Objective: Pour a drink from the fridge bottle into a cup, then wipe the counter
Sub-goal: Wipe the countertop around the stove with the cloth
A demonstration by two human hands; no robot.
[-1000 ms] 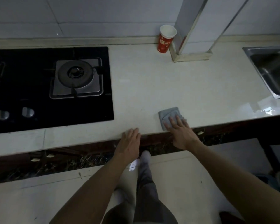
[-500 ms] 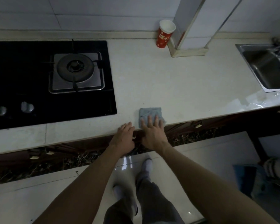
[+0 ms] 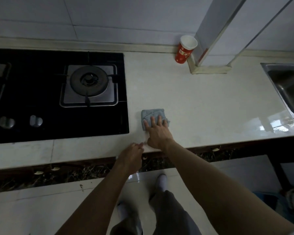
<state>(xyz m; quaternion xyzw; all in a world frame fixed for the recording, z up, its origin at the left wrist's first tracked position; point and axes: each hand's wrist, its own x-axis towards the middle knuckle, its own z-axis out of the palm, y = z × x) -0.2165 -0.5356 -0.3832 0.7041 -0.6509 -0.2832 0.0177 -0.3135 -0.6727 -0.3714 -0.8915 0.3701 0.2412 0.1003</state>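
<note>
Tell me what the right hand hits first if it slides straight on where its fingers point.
Bare counter lies ahead of the right hand and cloth; it likely reaches the wall by the far corner of the stove, left of the cup.

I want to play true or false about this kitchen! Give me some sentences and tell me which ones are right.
1. The right hand presses the cloth flat on the counter. True.
2. The cup lies tipped over. False: it stands upright by the back wall.
3. The left hand holds the cup. False: it rests on the counter's edge, holding nothing.
4. The cloth lies between the stove and the sink. True.
</note>
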